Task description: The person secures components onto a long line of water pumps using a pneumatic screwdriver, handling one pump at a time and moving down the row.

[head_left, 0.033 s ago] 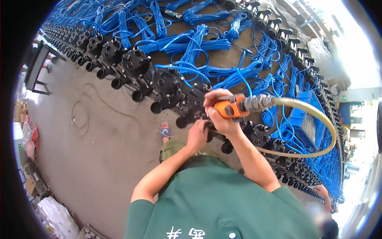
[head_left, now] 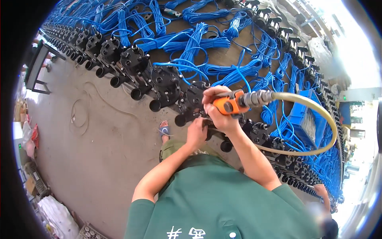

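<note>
My right hand (head_left: 221,118) is wrapped round an orange air-powered hand tool (head_left: 228,105), held over the row at the table edge. From the tool's metal coupling a yellowish air hose (head_left: 318,109) loops out to the right and back under. Lower and to the left, my left hand (head_left: 196,134) has its fingers bent against the near side of the row. What its fingertips hold is hidden. Just beyond both hands stands a black round-topped unit (head_left: 195,96) with an open pipe stub (head_left: 181,120). The tool's working end is hidden behind my right hand.
Similar black units (head_left: 135,59) line both table edges. Coiled blue cables (head_left: 195,44) and a blue crate (head_left: 298,115) lie between. Loose hose (head_left: 107,102) trails on the floor, left. A dark stand (head_left: 38,65) is far left. Another person's hand (head_left: 320,192) is lower right.
The tool and my right hand sit slightly further left in the picture, with a small shift of the whole view. Both hands keep their grip.
</note>
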